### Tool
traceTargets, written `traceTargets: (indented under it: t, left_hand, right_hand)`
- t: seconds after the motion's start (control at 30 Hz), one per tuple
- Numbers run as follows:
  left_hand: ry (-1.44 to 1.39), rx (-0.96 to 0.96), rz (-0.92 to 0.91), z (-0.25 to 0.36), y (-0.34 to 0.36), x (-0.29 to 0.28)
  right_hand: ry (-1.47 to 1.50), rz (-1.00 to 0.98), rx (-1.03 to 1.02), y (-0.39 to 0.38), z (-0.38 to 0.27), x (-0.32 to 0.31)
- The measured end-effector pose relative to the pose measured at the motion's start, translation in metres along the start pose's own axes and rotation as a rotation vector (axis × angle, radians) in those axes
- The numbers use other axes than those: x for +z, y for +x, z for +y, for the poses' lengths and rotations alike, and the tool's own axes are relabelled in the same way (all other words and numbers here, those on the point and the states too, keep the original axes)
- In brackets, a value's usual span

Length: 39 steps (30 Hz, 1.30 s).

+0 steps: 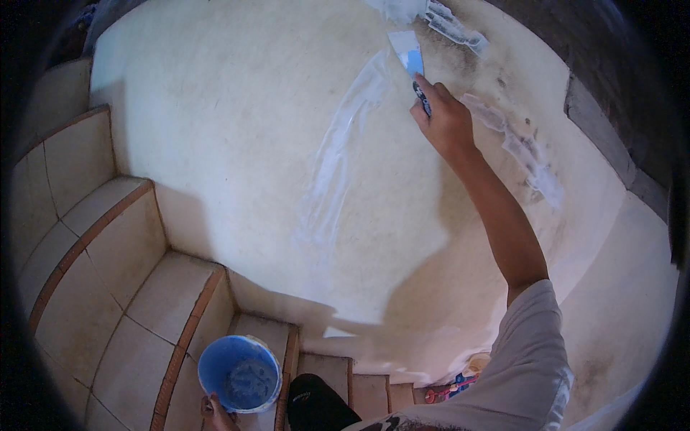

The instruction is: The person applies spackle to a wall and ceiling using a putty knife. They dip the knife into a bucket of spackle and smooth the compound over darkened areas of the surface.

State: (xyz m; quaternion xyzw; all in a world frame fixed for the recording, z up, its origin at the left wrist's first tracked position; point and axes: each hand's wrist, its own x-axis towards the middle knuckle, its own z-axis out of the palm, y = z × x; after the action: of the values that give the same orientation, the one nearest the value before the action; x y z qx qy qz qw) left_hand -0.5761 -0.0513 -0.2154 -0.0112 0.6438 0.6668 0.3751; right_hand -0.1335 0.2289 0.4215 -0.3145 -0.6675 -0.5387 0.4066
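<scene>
My right hand (447,121) is raised against the cream wall (237,144), closed round the dark handle of a putty knife (408,52). The knife's wide blade points up and carries some white paste; its edge is close to the wall. Low on the left, my left hand (218,414) grips the near rim of a blue bucket (239,373). Whitish residue coats the bucket's inside and bottom. A long streak of white filler (336,154) runs down the wall left of the knife. More filler patches (528,154) lie to the right of my forearm and above the blade.
Tiled stairs (154,294) with brown edges climb along the left, and lower steps (370,395) run down at the bottom. My dark-clad knee (316,402) is beside the bucket. Small colourful items (449,388) sit low by the wall. A grey ledge (600,129) borders the wall at right.
</scene>
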Motion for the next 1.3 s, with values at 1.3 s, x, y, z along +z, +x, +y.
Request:
traceTargets:
  t: [1.3]
  left_hand:
    - [-0.093,0.057,-0.039,0.016,-0.020,0.006]
  right_hand:
    - [-0.032,-0.071,-0.070,0.118,0.042,-0.037]
